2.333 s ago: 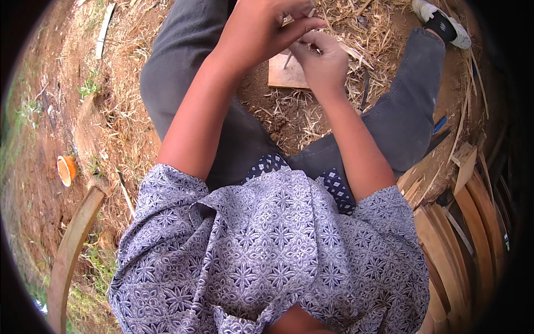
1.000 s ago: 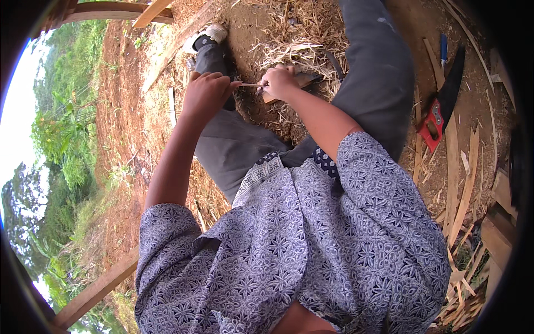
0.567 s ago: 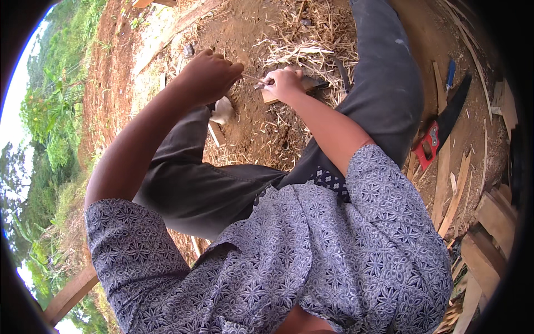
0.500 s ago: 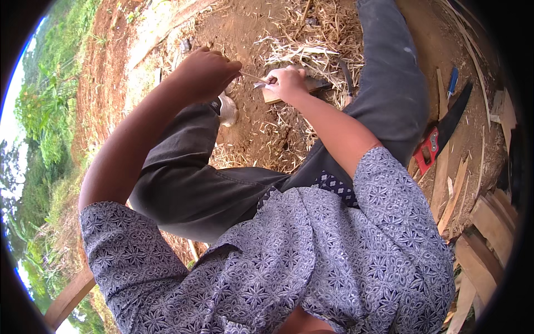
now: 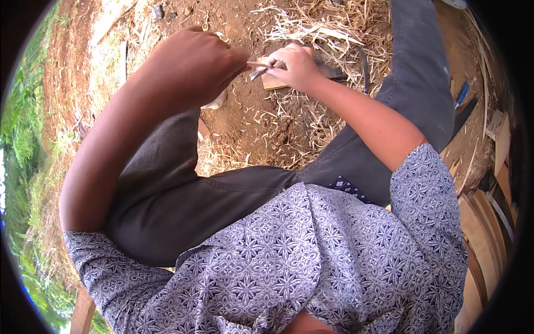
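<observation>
- One thin pale strip [image 5: 257,65] shows between the two hands, above bare red earth; its length is mostly hidden inside the fists.
- One small wooden block [image 5: 272,81] lies on the ground under the right hand, only a corner of it visible.
- One knife [image 5: 258,72] pokes out of the right hand, its short blade just below the strip; whether it touches the strip is hard to tell.
- The left hand [image 5: 192,64] is raised, back toward the camera, fingers clenched into a fist that pinches the strip's left end at the fingertips.
- The right hand [image 5: 295,65] sits just beside it, knuckles up, fingers curled tight around the knife handle and the strip's other end; the handle itself is hidden.
- Both forearms come up from the patterned shirt [image 5: 311,261], the left bent sharply at the elbow.
- Dry straw and shavings [image 5: 311,30] are scattered around the block.
- Curved wooden slats [image 5: 489,222] are stacked at the right edge, cut off by the rim; one blue-handled tool [image 5: 461,94] lies near them, too small to identify.
</observation>
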The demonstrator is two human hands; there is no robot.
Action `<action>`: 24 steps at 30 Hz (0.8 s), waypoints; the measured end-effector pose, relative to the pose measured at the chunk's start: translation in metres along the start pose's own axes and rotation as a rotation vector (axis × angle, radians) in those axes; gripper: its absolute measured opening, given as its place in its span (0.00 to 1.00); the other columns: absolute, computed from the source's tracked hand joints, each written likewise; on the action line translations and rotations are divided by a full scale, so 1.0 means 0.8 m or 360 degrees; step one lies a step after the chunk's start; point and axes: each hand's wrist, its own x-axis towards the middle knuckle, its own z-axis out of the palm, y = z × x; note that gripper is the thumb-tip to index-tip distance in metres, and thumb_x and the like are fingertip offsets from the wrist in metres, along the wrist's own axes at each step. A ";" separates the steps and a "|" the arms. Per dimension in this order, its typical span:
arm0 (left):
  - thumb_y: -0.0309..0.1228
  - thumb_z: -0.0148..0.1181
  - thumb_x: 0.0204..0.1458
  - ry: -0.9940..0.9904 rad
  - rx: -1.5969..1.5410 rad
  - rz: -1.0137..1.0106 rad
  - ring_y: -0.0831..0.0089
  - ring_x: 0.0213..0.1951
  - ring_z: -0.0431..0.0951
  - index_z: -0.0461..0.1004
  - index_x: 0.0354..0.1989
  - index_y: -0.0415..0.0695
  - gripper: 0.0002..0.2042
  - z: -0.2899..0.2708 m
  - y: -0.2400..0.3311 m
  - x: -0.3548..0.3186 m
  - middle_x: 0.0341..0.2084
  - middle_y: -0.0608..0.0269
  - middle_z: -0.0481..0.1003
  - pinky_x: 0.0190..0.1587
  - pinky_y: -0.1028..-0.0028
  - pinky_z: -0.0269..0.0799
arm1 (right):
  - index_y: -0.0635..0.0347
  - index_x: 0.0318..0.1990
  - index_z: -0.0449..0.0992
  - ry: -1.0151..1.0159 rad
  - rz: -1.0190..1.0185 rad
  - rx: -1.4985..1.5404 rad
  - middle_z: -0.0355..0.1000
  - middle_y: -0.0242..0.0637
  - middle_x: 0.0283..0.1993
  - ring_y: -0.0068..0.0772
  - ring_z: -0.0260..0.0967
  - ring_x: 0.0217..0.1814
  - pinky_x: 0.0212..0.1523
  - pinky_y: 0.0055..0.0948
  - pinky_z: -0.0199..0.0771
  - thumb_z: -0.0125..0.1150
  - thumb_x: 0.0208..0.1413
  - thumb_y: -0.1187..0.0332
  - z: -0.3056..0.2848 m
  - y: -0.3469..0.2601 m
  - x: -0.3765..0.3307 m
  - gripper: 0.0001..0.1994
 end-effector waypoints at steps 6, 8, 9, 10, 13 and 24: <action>0.30 0.61 0.56 0.0098 -0.0030 0.0002 0.53 0.34 0.81 0.77 0.33 0.45 0.03 -0.004 -0.004 0.009 0.23 0.56 0.78 0.39 0.54 0.74 | 0.42 0.37 0.87 0.0170 -0.0104 0.0214 0.82 0.24 0.35 0.34 0.75 0.45 0.51 0.41 0.69 0.75 0.51 0.60 0.006 0.012 0.001 0.06; 0.30 0.61 0.56 0.0115 -0.0046 0.0008 0.52 0.34 0.81 0.77 0.33 0.45 0.03 -0.001 -0.006 0.013 0.23 0.55 0.78 0.38 0.54 0.74 | 0.44 0.35 0.87 0.0247 -0.0148 0.0248 0.83 0.25 0.35 0.34 0.76 0.44 0.50 0.40 0.69 0.75 0.50 0.60 0.003 -0.001 0.003 0.06; 0.30 0.61 0.56 0.0118 -0.0040 0.0006 0.52 0.34 0.81 0.77 0.33 0.45 0.03 0.002 -0.009 0.014 0.23 0.55 0.78 0.38 0.54 0.74 | 0.47 0.36 0.87 0.0268 -0.0193 0.0271 0.83 0.27 0.36 0.35 0.76 0.44 0.50 0.38 0.71 0.76 0.50 0.62 -0.002 -0.006 0.004 0.07; 0.30 0.61 0.57 0.0119 -0.0028 0.0014 0.51 0.33 0.80 0.77 0.33 0.45 0.03 0.002 -0.009 0.015 0.23 0.55 0.77 0.38 0.54 0.73 | 0.49 0.38 0.87 0.0298 -0.0231 0.0295 0.83 0.29 0.38 0.35 0.76 0.44 0.49 0.37 0.73 0.77 0.50 0.63 -0.025 -0.026 0.006 0.08; 0.29 0.60 0.57 0.0144 -0.0053 -0.0031 0.51 0.33 0.80 0.77 0.33 0.45 0.03 -0.004 -0.002 0.010 0.23 0.54 0.77 0.37 0.53 0.73 | 0.53 0.38 0.87 0.0388 -0.0325 0.0344 0.84 0.30 0.39 0.35 0.77 0.43 0.48 0.34 0.75 0.79 0.49 0.64 -0.046 -0.056 0.009 0.10; 0.33 0.60 0.62 0.0141 -0.0062 -0.0108 0.48 0.31 0.80 0.73 0.32 0.42 0.09 -0.007 -0.020 0.010 0.23 0.51 0.77 0.36 0.52 0.72 | 0.36 0.38 0.87 0.0391 -0.0104 0.0199 0.81 0.17 0.38 0.30 0.69 0.47 0.57 0.40 0.54 0.74 0.53 0.49 -0.006 -0.028 0.007 0.09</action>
